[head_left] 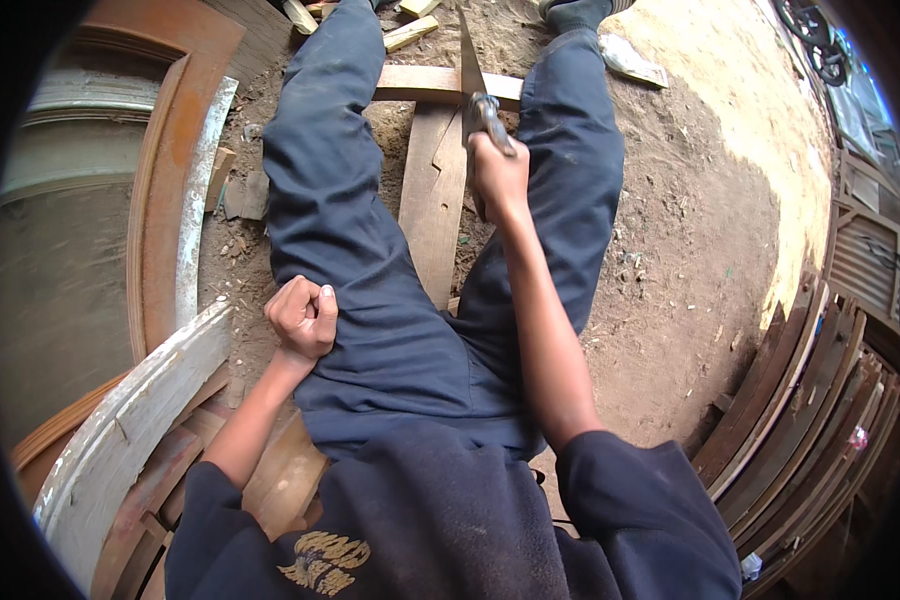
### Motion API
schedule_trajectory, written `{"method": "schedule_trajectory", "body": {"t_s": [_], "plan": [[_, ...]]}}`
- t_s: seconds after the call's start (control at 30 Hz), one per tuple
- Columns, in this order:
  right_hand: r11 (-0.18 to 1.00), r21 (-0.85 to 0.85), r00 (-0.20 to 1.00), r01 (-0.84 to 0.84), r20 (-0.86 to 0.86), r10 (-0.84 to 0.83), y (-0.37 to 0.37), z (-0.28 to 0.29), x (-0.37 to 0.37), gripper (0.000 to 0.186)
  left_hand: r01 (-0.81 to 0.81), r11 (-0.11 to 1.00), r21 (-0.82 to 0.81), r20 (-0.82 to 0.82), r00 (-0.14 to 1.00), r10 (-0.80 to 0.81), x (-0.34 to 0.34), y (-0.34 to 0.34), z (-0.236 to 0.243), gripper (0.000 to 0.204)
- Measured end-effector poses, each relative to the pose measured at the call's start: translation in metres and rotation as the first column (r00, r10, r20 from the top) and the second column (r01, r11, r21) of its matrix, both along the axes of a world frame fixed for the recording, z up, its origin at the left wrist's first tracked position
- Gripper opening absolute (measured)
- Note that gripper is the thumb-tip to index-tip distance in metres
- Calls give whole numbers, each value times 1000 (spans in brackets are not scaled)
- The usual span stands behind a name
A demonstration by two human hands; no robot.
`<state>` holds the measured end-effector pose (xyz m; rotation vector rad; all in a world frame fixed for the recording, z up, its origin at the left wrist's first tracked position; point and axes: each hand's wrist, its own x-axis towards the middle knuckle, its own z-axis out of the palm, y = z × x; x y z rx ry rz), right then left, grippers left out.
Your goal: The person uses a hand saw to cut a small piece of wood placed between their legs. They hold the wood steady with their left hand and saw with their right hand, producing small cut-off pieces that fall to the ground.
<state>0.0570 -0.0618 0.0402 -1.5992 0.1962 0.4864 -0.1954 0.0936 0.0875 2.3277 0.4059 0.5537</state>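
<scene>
My right hand point(498, 178) grips the dark handle of a handsaw point(472, 75), its blade pointing away from me. The blade passes over a pale wooden bar point(420, 83) that lies crosswise between my lower legs. Whether its teeth touch the wood I cannot tell. Under the bar a wider plank point(431, 200) runs lengthwise between my thighs, with a crack or split line in its face. My left hand point(303, 316) is closed in a fist by my left thigh, and nothing shows in it.
Wooden frames with panels point(160, 200) lean at the left, beside a white-painted board point(135, 420). Long brown boards point(800, 400) are stacked at the right. Wood offcuts point(410, 33) and a pale plastic bag point(632, 60) lie on the dirt ground point(670, 250).
</scene>
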Motion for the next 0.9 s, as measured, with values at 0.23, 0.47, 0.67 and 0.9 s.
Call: {"method": "schedule_trajectory", "body": {"t_s": [0.23, 0.47, 0.67, 0.9], "plan": [[996, -83, 996, -14, 89, 21, -7, 4, -43, 24, -63, 998, 10, 6, 998, 63, 0, -4, 0, 28], [997, -76, 996, -32, 77, 37, -27, 17, -68, 23, -19, 1000, -16, 6, 1000, 19, -3, -2, -2, 27], [990, -133, 992, -51, 109, 66, 18, 1, 25, 25, 1, 1000, 2, 16, 1000, -1, 5, -3, 4, 27], [947, -303, 963, -103, 207, 171, -28, 32, -120, 26, -33, 999, -22, -4, 999, 33, -3, -5, 2, 26]]}}
